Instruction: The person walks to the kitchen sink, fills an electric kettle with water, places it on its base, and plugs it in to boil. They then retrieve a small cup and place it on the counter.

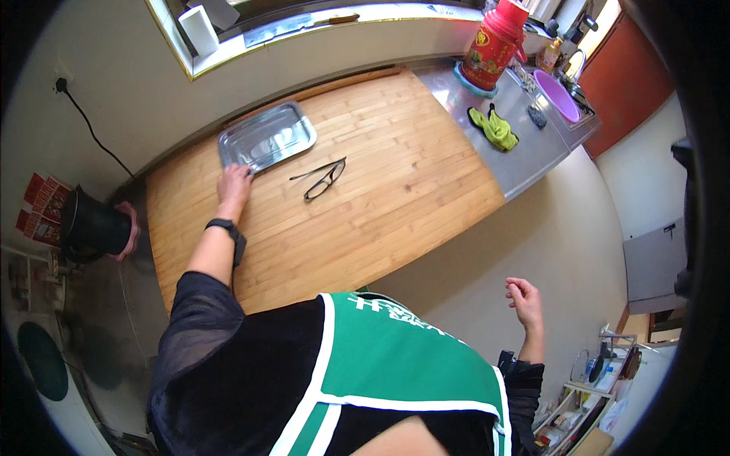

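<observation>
A shallow rectangular metal tray (268, 137) lies on a bamboo board (388, 228), towards the wall. My left hand (234, 185) holds the tray's near left corner, with the fingertips at its rim. Right of that hand, a pair of dark-framed eyeglasses (325, 178) rests on the board with its temples unfolded. My right hand (524, 299) hangs over the floor at my right side, away from the board. It is empty, and its fingers are loosely bent.
A red thermos flask (493, 48) stands on the metal counter (530, 165) beside a yellow-green cloth (496, 128). Further right is a purple basin (557, 96). A dark kettle (94, 225) sits left of the board. On the windowsill lies a knife (302, 29) near a paper roll (198, 31).
</observation>
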`<state>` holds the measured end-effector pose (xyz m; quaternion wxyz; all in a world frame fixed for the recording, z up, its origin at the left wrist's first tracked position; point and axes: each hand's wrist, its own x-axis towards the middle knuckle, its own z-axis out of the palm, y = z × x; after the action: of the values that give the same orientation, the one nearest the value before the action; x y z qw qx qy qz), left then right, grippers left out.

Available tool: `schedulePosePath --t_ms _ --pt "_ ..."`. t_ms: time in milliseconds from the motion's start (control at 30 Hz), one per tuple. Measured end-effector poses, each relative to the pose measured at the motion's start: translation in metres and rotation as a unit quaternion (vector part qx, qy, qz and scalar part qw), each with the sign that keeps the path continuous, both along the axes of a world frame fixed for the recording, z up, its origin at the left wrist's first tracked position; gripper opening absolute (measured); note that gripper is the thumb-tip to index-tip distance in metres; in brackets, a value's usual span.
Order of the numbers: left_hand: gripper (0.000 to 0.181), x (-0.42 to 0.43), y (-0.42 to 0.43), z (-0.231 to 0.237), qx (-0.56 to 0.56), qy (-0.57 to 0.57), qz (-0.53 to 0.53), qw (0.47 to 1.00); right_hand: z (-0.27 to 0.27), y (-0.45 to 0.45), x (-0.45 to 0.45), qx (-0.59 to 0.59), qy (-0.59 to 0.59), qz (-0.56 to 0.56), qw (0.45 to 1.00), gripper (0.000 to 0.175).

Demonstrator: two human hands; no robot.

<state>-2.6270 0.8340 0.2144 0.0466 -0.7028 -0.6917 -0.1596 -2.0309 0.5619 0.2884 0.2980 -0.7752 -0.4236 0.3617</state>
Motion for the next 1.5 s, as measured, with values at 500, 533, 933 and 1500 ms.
schedulePosePath --t_ms 500,533,933,1500 --pt "0.059 0.124 -0.011 -0.028 -0.137 -0.215 0.024 0.967 -0.024 0.048 0.166 0.041 0.038 0.028 0.998 0.020" --pt "0.054 0.133 -0.015 -0.030 -0.102 -0.203 0.029 0.973 -0.028 0.041 0.184 0.038 0.044 0.012 0.998 0.020" --pt "0.017 0.247 -0.004 -0.035 -0.031 -0.247 0.163 0.955 -0.080 -0.014 0.353 0.008 0.105 -0.096 0.990 0.018" --pt "0.035 0.443 0.105 0.041 -0.112 -0.224 0.058 0.966 -0.018 0.226 0.351 0.025 0.155 0.112 0.981 0.018"
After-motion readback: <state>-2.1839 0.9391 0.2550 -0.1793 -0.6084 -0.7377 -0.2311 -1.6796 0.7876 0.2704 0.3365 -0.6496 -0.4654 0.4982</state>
